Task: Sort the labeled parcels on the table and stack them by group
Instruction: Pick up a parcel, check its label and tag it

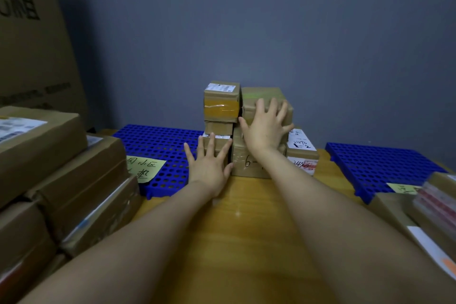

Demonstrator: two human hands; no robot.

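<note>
A cluster of brown cardboard parcels stands at the back middle of the wooden table [246,229]. My left hand [209,165] lies flat, fingers spread, against the front of the low left parcel [217,139]. Above it sits a small parcel [218,127] and a top parcel with yellow tape [221,101]. With fingers spread, my right hand [267,126] presses on the upper right parcel [261,96], which rests on a parcel marked "6-" [249,163]. A white-labelled parcel [302,153] stands at the right of the cluster.
A blue perforated mat [158,145] with a yellow note [145,165] lies at left, another blue mat [380,168] with a note at right. Stacked parcels [61,180] fill the left edge, below a big carton [34,44]. More parcels [434,212] sit at the right edge.
</note>
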